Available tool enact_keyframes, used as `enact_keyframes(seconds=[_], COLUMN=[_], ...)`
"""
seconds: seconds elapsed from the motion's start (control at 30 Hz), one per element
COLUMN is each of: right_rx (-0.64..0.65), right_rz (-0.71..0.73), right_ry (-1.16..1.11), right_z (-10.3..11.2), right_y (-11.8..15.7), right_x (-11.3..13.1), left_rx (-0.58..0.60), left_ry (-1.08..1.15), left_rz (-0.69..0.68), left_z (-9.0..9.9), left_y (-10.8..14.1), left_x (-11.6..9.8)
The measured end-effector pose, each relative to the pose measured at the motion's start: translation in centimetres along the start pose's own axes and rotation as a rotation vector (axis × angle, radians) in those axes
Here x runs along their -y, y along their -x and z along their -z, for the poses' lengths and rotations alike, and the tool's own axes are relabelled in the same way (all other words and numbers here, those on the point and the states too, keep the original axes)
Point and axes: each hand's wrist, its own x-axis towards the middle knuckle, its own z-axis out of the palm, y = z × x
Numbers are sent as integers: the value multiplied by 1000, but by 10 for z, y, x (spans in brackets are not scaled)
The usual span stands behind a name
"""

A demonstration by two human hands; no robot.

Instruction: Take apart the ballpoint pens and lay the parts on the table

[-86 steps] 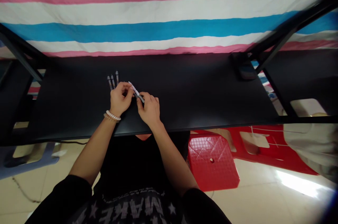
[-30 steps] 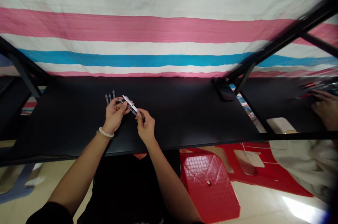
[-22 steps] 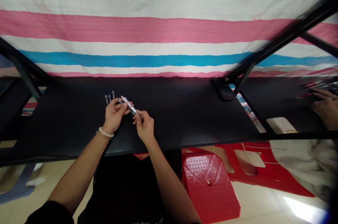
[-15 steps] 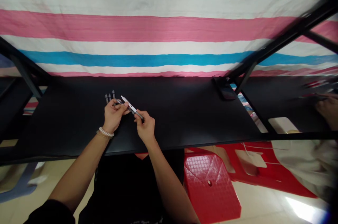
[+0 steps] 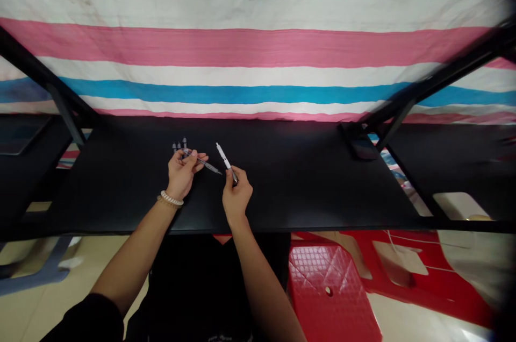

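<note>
My left hand (image 5: 183, 172) pinches a clear pen (image 5: 210, 166) between thumb and fingers, its tip pointing right and toward me. In my right hand (image 5: 237, 191) is a white pen (image 5: 224, 156), gripped by its dark lower end, with the white end tilted up and to the left. The two pens are apart from each other. Just beyond my left fingers, several more clear pens (image 5: 179, 144) lie on the black table (image 5: 290, 180), their lower parts hidden by the hand.
A dark phone-like object (image 5: 360, 143) lies at the table's back right, beside a black metal frame (image 5: 403, 111). Striped sheeting (image 5: 258, 46) hangs behind the table. A red stool (image 5: 330, 288) stands below, to my right.
My right hand has moved right with the white pen, away from the left hand, and the clear pen in my left hand now shows plainly. The view has shifted slightly.
</note>
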Motion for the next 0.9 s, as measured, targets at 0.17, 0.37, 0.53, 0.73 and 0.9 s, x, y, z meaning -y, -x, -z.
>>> enact_keyframes(seconds=[0.17,0.37,0.53,0.73,0.9], right_rx=[42,78,7,93,221], right_rz=[99,106,203,396,252], right_ry=[291,388,315,4,-189], right_z=[-1,-3,-4,2,1], right_y=[2,2,3,5,3], right_x=[2,0,2,9,4], left_rx=[-51,-27,-6,61,178], left_ry=[107,122,129,117,93], left_rz=[-5,-42,-45,-70,-22], left_z=[-1,-1,-1,-2,-4], left_y=[-2,-1,-1,2,7], left_x=[-3,-4,-4,-4,-4])
